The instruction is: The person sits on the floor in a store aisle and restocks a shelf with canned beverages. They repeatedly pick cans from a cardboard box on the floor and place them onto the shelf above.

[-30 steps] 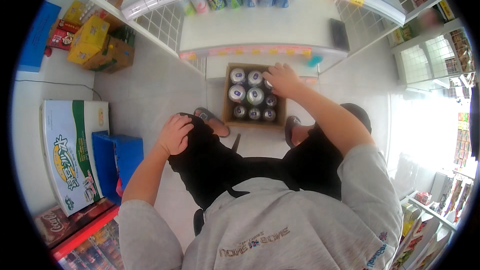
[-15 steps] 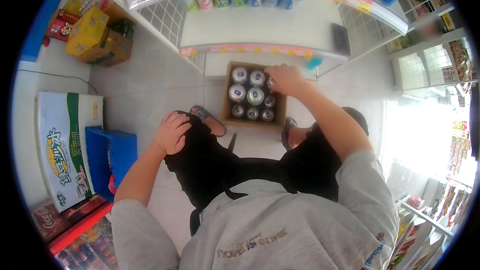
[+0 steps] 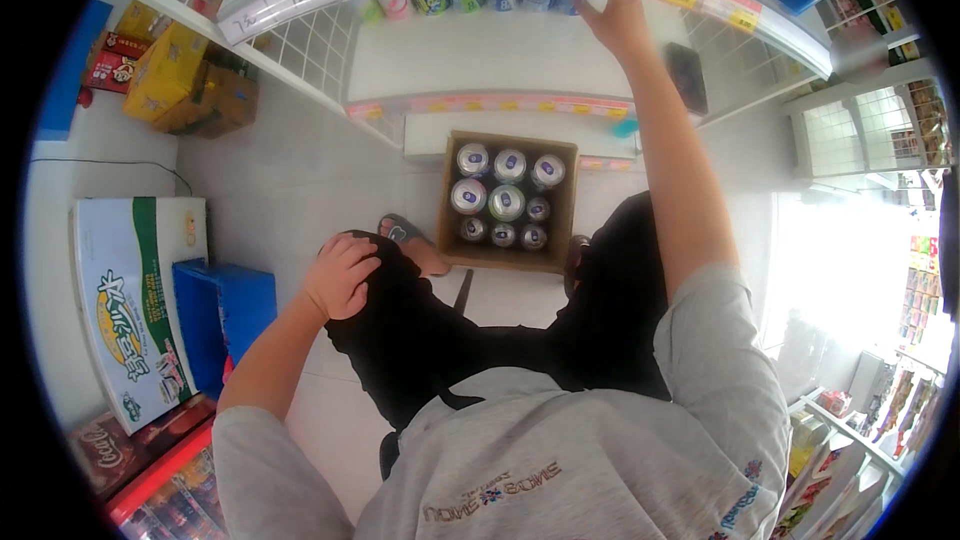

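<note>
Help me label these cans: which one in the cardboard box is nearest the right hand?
The rightmost can in the far row of the box; the other cans sit further left or in nearer rows, farther from the right hand.

It's bright in here, the strongest light pouring in from the right, where glare bleaches the floor nearly white. Softer, even light reaches the pale shelf, and the can lids glint. Folds vanish in the black trousers. Straight edges bow toward the dark, rounded rim; packets far right look smeared.
</note>
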`<move>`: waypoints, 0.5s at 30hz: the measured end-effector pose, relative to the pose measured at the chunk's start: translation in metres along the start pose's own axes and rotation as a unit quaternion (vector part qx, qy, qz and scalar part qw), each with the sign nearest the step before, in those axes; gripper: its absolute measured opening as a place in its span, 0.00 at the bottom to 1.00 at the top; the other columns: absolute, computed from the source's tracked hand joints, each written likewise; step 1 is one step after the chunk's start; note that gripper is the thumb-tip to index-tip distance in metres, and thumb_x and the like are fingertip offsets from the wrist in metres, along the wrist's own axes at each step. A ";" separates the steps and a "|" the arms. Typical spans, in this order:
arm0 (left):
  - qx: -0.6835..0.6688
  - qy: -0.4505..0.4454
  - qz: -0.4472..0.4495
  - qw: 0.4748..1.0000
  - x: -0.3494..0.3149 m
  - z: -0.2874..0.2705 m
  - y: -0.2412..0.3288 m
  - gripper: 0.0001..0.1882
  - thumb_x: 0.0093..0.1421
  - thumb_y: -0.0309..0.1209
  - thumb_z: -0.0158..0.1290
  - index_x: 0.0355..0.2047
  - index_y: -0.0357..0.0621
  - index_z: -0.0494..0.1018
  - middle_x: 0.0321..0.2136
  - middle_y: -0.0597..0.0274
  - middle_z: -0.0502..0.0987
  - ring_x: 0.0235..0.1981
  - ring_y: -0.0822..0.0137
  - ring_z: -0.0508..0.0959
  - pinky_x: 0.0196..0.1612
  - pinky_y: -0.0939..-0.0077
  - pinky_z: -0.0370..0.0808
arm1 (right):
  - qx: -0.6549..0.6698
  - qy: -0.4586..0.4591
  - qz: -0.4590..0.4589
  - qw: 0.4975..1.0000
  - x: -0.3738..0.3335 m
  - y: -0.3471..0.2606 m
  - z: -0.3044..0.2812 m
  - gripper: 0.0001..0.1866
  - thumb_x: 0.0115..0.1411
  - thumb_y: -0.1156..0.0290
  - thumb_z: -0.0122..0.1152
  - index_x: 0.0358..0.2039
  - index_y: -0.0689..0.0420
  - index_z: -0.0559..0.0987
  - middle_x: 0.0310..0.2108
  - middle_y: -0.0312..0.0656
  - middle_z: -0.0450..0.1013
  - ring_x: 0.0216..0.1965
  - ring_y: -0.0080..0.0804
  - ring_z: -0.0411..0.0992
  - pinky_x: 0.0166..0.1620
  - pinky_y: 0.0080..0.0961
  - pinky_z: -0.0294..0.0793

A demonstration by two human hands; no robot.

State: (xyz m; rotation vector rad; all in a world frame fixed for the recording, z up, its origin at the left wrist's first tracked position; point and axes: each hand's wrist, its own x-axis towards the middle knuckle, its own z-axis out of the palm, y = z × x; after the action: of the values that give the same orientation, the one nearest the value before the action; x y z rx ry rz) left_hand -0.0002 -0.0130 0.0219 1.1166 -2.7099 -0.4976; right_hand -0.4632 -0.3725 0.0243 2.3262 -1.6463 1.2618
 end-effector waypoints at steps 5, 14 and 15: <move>0.007 -0.008 -0.012 1.000 -0.009 0.000 0.000 0.22 0.49 0.39 0.48 0.42 0.40 0.75 0.48 0.48 0.75 0.53 0.44 0.73 0.58 0.44 0.66 | 0.046 -0.054 0.047 0.996 0.015 -0.005 0.012 0.31 0.58 0.57 0.69 0.59 0.54 0.72 0.59 0.49 0.70 0.61 0.49 0.67 0.60 0.43 0.68; 0.001 -0.008 -0.019 1.000 -0.017 -0.001 0.001 0.23 0.49 0.39 0.48 0.43 0.40 0.75 0.48 0.46 0.74 0.53 0.43 0.72 0.59 0.43 0.65 | -0.094 -0.059 0.091 0.990 0.009 -0.015 0.014 0.27 0.59 0.54 0.66 0.55 0.53 0.74 0.51 0.46 0.75 0.53 0.46 0.73 0.53 0.42 0.74; -0.001 -0.008 -0.018 1.000 -0.017 -0.001 0.001 0.23 0.49 0.39 0.48 0.43 0.39 0.75 0.48 0.46 0.74 0.53 0.43 0.72 0.59 0.43 0.65 | -0.083 -0.065 0.104 0.989 0.007 -0.014 0.012 0.27 0.57 0.55 0.67 0.54 0.53 0.74 0.50 0.46 0.76 0.51 0.47 0.74 0.51 0.42 0.75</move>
State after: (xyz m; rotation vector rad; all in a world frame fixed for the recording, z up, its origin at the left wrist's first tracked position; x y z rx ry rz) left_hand 0.0113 -0.0003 0.0228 1.1682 -2.7055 -0.5177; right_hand -0.4440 -0.3770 0.0261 2.2293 -1.9970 0.9732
